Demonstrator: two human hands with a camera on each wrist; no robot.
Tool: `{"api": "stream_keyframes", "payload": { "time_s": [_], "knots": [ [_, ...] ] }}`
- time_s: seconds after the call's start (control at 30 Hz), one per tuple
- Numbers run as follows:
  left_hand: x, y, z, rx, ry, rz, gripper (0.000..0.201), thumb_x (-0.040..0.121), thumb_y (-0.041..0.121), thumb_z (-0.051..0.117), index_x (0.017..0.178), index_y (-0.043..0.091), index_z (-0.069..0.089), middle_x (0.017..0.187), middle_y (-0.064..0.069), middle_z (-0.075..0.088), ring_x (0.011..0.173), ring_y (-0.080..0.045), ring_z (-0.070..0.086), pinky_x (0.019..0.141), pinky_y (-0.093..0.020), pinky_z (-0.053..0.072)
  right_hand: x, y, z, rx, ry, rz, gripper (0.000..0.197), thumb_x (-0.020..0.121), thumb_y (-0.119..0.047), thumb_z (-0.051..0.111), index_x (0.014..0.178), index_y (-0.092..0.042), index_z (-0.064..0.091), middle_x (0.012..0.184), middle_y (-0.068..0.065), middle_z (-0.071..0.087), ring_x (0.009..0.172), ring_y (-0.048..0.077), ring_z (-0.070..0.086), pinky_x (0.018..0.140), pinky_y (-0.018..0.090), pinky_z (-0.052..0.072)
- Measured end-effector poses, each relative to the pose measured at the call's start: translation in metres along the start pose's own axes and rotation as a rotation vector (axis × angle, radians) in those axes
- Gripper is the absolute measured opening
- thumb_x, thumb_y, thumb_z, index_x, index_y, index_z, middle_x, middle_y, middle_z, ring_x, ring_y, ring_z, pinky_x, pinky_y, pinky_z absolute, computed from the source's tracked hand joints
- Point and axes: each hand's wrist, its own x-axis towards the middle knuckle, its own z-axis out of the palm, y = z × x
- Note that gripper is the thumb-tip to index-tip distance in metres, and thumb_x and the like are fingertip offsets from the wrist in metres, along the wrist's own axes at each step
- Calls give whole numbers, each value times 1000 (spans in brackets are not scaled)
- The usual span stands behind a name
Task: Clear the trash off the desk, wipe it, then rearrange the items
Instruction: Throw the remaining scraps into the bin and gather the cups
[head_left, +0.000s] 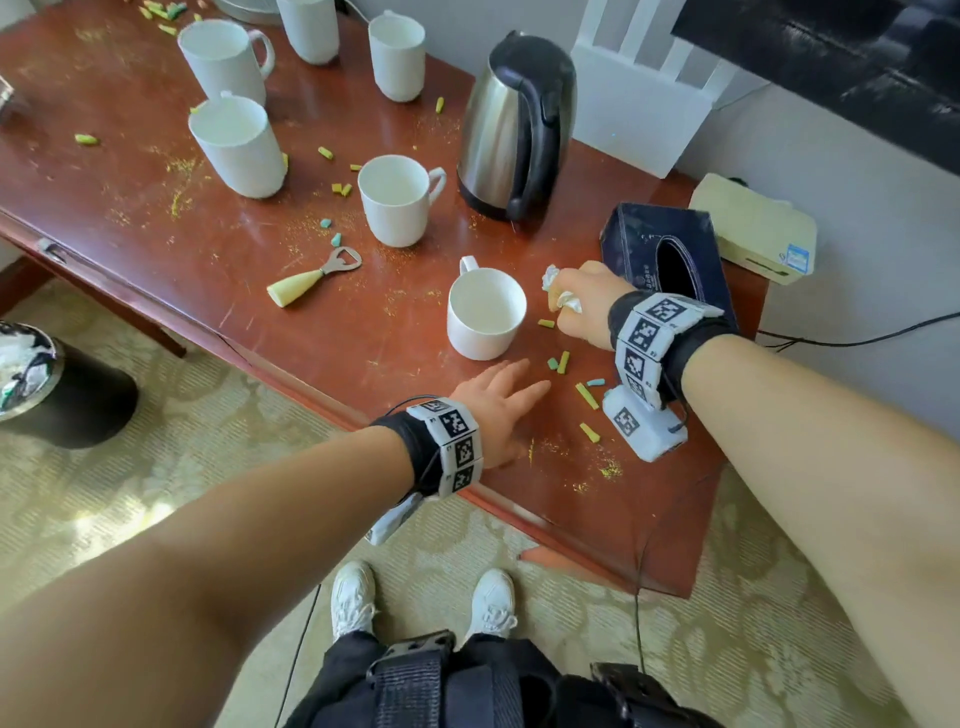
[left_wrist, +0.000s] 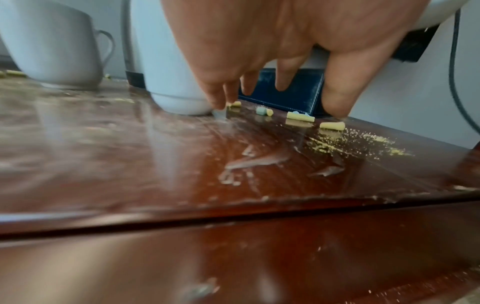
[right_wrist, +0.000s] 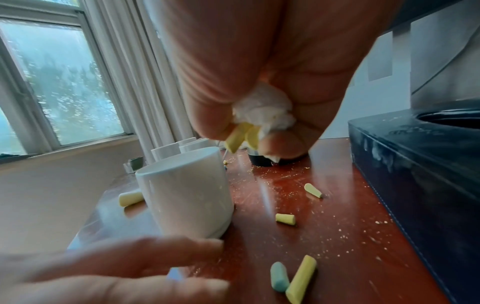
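Observation:
Yellow and green trash pieces (head_left: 563, 362) and yellow crumbs litter the red-brown desk (head_left: 260, 322). My right hand (head_left: 571, 301) grips a crumpled white tissue (right_wrist: 262, 109) together with a couple of yellow pieces (right_wrist: 241, 136), just right of a white mug (head_left: 485, 312). My left hand (head_left: 498, 395) lies low over the desk in front of that mug, fingers straight and spread, holding nothing. In the left wrist view its fingertips (left_wrist: 218, 102) reach the desk by the mug's base. More pieces (right_wrist: 301, 275) lie between the two hands.
A steel kettle (head_left: 514, 130), several white mugs (head_left: 400, 200) and a bottle opener (head_left: 311, 278) stand further back. A dark blue tissue box (head_left: 670, 260) sits right of my right hand, with a beige box (head_left: 753, 228) behind it. A waste bin (head_left: 31, 374) stands on the floor at the left.

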Motion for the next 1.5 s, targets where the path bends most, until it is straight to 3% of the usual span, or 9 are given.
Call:
{"api": "stream_keyframes", "payload": {
  "time_s": [0.1, 0.2, 0.33, 0.5, 0.6, 0.77, 0.87, 1.17, 1.5],
  "knots": [
    [25, 22, 5, 51, 16, -80, 94, 85, 49, 58, 149, 27, -9, 156, -8, -14, 145, -27, -7, 118, -38, 4, 2, 11, -1, -1, -8, -60, 27, 88, -15, 50, 114, -15, 55, 124, 11, 39, 84, 24, 42, 75, 25, 33],
    [46, 35, 8, 74, 39, -151, 101, 80, 58, 58, 149, 27, -10, 157, -9, -13, 145, -29, -10, 117, -41, -2, 2, 21, 0, 3, -15, -101, 25, 89, -15, 50, 113, -15, 56, 123, 11, 40, 82, 23, 42, 75, 24, 33],
    [63, 50, 9, 147, 12, -138, 91, 84, 61, 50, 148, 32, -7, 157, -7, -12, 144, -30, -12, 116, -46, -4, 1, 30, 0, 28, 0, -150, 24, 90, -13, 49, 113, -13, 56, 124, 11, 41, 82, 24, 42, 77, 24, 34],
    [68, 63, 5, 175, 6, -91, 67, 92, 52, 43, 148, 31, 13, 153, -9, 11, 140, -30, 12, 113, -43, 16, 0, 38, -3, 46, -2, -179, 24, 90, -11, 47, 113, -13, 56, 124, 10, 41, 67, 19, 38, 71, 24, 31],
    [72, 69, -1, 185, -30, -116, 54, 95, 40, 45, 143, 28, 23, 144, -9, 21, 131, -29, 24, 106, -39, 27, 2, 43, -3, 54, -24, -175, 24, 90, -11, 47, 112, -13, 56, 124, 11, 40, 75, 23, 41, 72, 27, 36],
    [84, 72, -13, 172, -207, -209, 66, 89, 17, 58, 143, 27, 21, 141, -8, 19, 129, -30, 24, 98, -39, 39, 4, 51, -2, 72, -43, -170, 23, 88, -10, 48, 109, -15, 57, 123, 10, 40, 79, 25, 43, 75, 29, 40],
    [79, 71, -21, 185, -215, -218, 72, 84, 11, 62, 143, 23, 22, 139, -8, 23, 128, -30, 27, 94, -38, 42, 4, 55, -1, 88, -47, -173, 21, 88, -10, 48, 106, -16, 57, 121, 10, 41, 78, 25, 44, 74, 30, 41],
    [64, 45, -19, 54, -86, -358, 37, 98, 27, 43, 132, 13, 39, 131, -10, 37, 121, -31, 39, 94, -37, 40, 6, 56, -1, 105, -65, -185, 22, 89, -13, 47, 109, -16, 55, 122, 9, 40, 78, 25, 46, 72, 28, 40],
    [63, 34, -26, -10, -101, -435, 34, 90, 20, 59, 122, 12, 52, 125, -7, 43, 118, -31, 48, 93, -37, 45, 3, 59, 0, 115, -91, -177, 23, 91, -13, 46, 112, -14, 54, 124, 10, 39, 80, 25, 46, 74, 28, 41]
  ]
}}
